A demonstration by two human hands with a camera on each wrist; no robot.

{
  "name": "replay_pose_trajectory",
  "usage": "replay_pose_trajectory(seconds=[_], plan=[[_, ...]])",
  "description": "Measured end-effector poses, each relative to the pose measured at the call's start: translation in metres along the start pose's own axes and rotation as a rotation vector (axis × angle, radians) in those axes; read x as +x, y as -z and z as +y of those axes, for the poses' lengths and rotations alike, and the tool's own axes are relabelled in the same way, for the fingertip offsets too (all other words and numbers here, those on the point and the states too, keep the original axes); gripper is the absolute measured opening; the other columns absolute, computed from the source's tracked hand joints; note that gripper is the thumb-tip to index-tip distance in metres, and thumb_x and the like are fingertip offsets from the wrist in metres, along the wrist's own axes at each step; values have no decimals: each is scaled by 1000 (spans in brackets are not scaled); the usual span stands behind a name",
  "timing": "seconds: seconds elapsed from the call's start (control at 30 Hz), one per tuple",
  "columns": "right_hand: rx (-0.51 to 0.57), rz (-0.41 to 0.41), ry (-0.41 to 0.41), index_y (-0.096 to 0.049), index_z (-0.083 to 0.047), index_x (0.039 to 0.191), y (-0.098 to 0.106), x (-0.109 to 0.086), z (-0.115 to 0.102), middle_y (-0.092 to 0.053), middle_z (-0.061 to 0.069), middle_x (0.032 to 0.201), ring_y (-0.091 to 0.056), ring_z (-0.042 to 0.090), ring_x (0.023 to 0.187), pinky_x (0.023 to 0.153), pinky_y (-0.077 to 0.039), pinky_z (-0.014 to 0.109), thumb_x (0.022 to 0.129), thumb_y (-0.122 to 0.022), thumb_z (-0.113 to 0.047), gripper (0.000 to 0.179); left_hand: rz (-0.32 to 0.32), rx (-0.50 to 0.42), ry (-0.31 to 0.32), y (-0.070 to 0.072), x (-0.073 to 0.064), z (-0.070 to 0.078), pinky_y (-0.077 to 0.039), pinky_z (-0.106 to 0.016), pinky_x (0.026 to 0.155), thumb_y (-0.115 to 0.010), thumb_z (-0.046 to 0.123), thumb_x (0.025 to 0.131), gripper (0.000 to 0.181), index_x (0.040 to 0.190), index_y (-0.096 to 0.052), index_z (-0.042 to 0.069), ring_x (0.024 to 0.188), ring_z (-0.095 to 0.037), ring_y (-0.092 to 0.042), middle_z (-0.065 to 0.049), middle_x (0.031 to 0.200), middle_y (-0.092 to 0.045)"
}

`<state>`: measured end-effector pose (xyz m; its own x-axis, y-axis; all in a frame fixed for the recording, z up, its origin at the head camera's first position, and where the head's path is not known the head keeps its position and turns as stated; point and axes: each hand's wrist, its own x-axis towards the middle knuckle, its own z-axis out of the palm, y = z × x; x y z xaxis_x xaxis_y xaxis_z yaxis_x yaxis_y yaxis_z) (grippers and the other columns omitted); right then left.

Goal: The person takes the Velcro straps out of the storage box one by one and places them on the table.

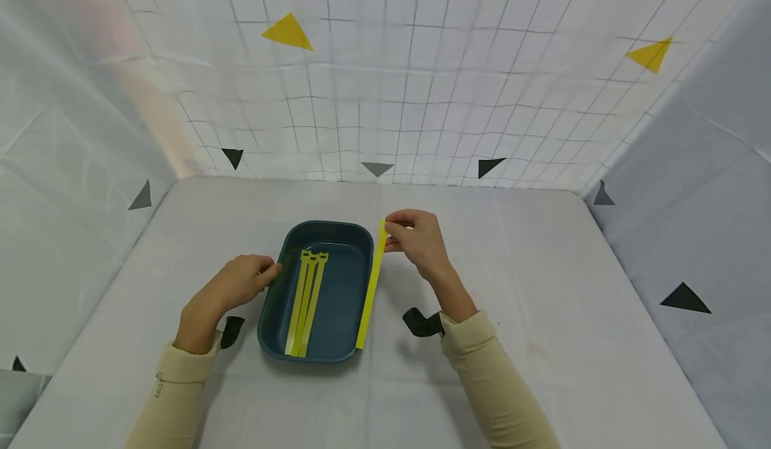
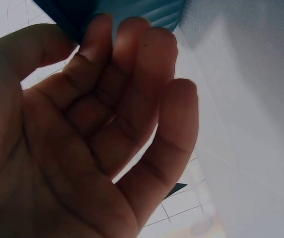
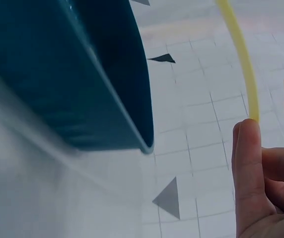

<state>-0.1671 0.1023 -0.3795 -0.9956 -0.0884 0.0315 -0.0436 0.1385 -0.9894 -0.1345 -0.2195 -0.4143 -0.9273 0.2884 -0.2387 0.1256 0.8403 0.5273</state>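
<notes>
A dark teal tray (image 1: pixel 340 288) with rounded corners stands on the table. Inside it, towards the left, several yellow hook-and-loop cable ties (image 1: pixel 308 302) lie lengthwise side by side, their slotted heads at the far end. My left hand (image 1: pixel 237 282) holds the tray's left rim between thumb and fingers; in the left wrist view its curled fingertips (image 2: pixel 154 44) meet the tray's wall. With thumb and fingers my right hand (image 1: pixel 418 238) pinches one end of another yellow cable tie (image 1: pixel 371 288). This tie extends along the tray's right side, and its pinched end is covered by the fingers.
A white-covered table (image 1: pixel 542 342) spreads around the tray. Behind it rises a white wall with a grid (image 1: pixel 385 114) and triangular markers. Pale sheets (image 1: pixel 693 221) hang at both sides. Dark wrist-camera pieces (image 1: pixel 421 322) stick out below the sleeves.
</notes>
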Motion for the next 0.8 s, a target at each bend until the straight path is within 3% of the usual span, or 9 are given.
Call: replay_pose_trajectory(seconds=[0.8], plan=[[-36, 24, -54, -67, 8, 105, 27, -9, 15, -61, 21, 97, -66, 29, 69, 64, -57, 30, 95, -63, -4, 16, 12, 23, 2, -2, 1, 2, -42, -35, 59, -45, 23, 104, 31, 84, -61, 6, 65, -20, -50, -3, 72, -54]])
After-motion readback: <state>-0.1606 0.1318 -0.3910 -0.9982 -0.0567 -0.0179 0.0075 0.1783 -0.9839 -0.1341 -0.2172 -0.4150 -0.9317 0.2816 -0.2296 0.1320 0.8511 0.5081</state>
